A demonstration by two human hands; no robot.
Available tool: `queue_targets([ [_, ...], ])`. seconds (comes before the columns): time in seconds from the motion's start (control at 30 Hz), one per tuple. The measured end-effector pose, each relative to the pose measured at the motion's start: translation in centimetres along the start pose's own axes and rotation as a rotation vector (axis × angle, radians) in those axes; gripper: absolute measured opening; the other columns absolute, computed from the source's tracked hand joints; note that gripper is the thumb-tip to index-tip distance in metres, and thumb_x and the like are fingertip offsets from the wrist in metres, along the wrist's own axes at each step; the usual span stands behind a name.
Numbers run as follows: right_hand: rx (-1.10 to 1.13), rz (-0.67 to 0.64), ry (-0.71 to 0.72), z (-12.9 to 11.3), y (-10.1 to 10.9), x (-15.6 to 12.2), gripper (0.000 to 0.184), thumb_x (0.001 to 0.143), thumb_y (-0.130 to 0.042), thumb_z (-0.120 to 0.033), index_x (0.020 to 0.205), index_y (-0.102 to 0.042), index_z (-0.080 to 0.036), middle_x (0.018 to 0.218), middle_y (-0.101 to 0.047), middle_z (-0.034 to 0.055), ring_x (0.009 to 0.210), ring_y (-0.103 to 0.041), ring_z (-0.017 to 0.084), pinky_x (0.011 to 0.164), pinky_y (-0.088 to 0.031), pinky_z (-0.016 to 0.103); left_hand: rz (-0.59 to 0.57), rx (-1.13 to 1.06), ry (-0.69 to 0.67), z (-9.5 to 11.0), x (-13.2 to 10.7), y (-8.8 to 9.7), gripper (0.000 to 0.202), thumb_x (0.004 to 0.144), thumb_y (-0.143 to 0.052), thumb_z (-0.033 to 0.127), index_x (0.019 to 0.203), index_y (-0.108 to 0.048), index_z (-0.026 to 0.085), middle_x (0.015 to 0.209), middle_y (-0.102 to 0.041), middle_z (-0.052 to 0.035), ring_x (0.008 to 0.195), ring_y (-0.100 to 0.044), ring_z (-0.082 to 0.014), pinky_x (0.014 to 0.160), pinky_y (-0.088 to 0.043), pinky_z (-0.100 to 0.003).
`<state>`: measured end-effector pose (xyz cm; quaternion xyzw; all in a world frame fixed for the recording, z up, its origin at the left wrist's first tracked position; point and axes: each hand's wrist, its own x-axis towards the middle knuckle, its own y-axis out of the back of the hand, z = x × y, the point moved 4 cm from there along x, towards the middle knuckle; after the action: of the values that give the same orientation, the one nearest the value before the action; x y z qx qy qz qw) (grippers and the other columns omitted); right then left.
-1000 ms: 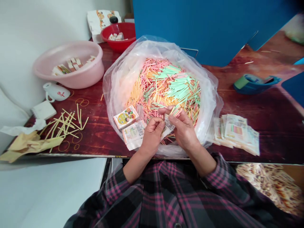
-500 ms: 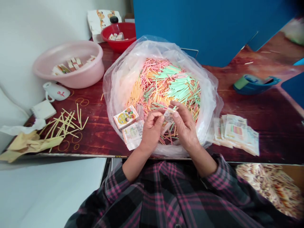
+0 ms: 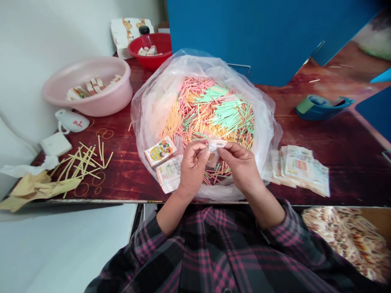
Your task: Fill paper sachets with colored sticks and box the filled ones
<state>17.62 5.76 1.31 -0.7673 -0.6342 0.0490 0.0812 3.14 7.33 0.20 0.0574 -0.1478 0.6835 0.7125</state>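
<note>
Between my two hands is a small printed clear plastic packet, pinched at its upper edge. My left hand grips its left corner with thumb and fingers. On the other side my right hand pinches the right end. Below them lies a large clear plastic bag, rolled open and full of short coloured sticks in pink, orange and mint green. Left of my left hand, a printed card packet rests on the bag's rim, with another printed packet just below it.
A pink basin and a red basin hold small packs. Pale yellow sticks and rubber bands lie left, near a white mug. At right are stacked flat packets and a blue tape dispenser. A blue panel stands behind.
My right hand has turned and come lower, its fingers now pinching the packet's upper edge. The packet's top is now stretched flat between both hands. The view has shifted slightly.
</note>
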Motion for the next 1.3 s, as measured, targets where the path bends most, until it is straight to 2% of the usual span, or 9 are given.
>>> queue_targets([
  [0.1,0.077,0.049,0.012,-0.3,0.4,0.0,0.012,0.079,-0.081,-0.037,0.083,-0.075,-0.026,0.080,-0.073,-0.0033,0.068,-0.061,0.013,0.071,-0.055,0.032,-0.094,-0.123,0.193,-0.7,-0.1,-0.4,0.040,0.083,-0.080,0.033,0.118,-0.063,0.026,0.102,-0.070,-0.0024,0.093,-0.067,-0.0159,0.087,-0.055,-0.031],
  [0.2,0.107,0.060,0.021,-0.3,0.5,-0.1,0.019,0.076,-0.083,-0.039,0.090,-0.076,-0.028,0.087,-0.075,-0.0030,0.076,-0.064,0.014,0.076,-0.055,0.031,-0.152,-0.150,0.289,-0.9,-0.2,-0.5,0.031,0.080,-0.079,0.027,0.108,-0.067,0.022,0.091,-0.071,-0.0005,0.085,-0.066,-0.0145,0.083,-0.055,-0.030],
  [0.3,0.092,0.035,0.014,0.0,0.2,0.0,0.024,0.075,-0.085,-0.045,0.084,-0.074,-0.025,0.075,-0.070,-0.0044,0.066,-0.059,0.012,0.067,-0.053,0.028,-0.144,-0.126,0.274,-0.5,-0.1,-0.4,0.022,0.078,-0.079,0.026,0.097,-0.068,0.022,0.092,-0.072,-0.0005,0.086,-0.067,-0.0143,0.084,-0.055,-0.029],
  [0.43,0.080,0.071,0.028,0.0,0.2,0.1,0.034,0.077,-0.080,-0.055,0.073,-0.066,-0.024,0.065,-0.063,-0.0054,0.058,-0.053,0.011,0.061,-0.051,0.027,-0.166,-0.127,0.287,-0.3,0.0,-0.5,0.043,0.073,-0.084,0.028,0.113,-0.068,0.025,0.109,-0.075,-0.0038,0.102,-0.069,-0.0179,0.090,-0.056,-0.032],
  [0.6,0.110,0.129,0.080,-0.5,0.7,-0.1,0.033,0.080,-0.076,-0.057,0.082,-0.066,-0.026,0.078,-0.067,-0.0033,0.072,-0.060,0.014,0.073,-0.054,0.030,-0.066,-0.187,0.391,-0.9,0.3,-0.5,0.031,0.073,-0.085,0.044,0.086,-0.070,0.020,0.082,-0.073,0.0001,0.074,-0.066,-0.0141,0.078,-0.056,-0.030],
  [0.77,0.136,0.057,0.020,-0.2,0.6,0.0,0.037,0.075,-0.080,-0.058,0.093,-0.069,-0.028,0.087,-0.071,-0.0025,0.076,-0.062,0.015,0.073,-0.055,0.031,-0.049,-0.065,0.318,-0.8,0.2,-0.1,0.027,0.075,-0.084,0.042,0.080,-0.069,0.020,0.071,-0.067,0.0032,0.067,-0.060,-0.0125,0.070,-0.051,-0.026],
  [1.03,0.076,0.105,0.103,-1.1,1.4,-0.4,0.028,0.078,-0.076,-0.054,0.084,-0.073,-0.027,0.083,-0.071,-0.0015,0.075,-0.062,0.015,0.075,-0.055,0.031,-0.324,0.033,0.405,-0.9,-0.9,-0.9,0.039,0.078,-0.083,0.043,0.109,-0.075,0.022,0.097,-0.078,-0.0017,0.089,-0.071,-0.0197,0.085,-0.057,-0.032],
  [1.17,0.071,0.026,0.099,-1.7,2.6,-1.6,0.033,0.075,-0.080,-0.056,0.090,-0.074,-0.027,0.081,-0.070,-0.0028,0.072,-0.061,0.014,0.070,-0.054,0.029,-0.303,0.087,0.406,-0.4,-1.6,-1.9,0.037,0.078,-0.083,0.042,0.108,-0.077,0.022,0.096,-0.079,-0.0015,0.088,-0.071,-0.0204,0.081,-0.056,-0.030],
  [1.3,-0.016,-0.037,0.041,-1.5,3.7,-2.7,0.037,0.076,-0.081,-0.056,0.070,-0.066,-0.022,0.065,-0.063,-0.0040,0.060,-0.054,0.011,0.061,-0.047,0.026,-0.250,-0.004,0.418,0.5,-2.2,-3.2,0.043,0.077,-0.083,0.042,0.114,-0.074,0.022,0.100,-0.079,-0.0028,0.087,-0.071,-0.0197,0.080,-0.056,-0.030],
])
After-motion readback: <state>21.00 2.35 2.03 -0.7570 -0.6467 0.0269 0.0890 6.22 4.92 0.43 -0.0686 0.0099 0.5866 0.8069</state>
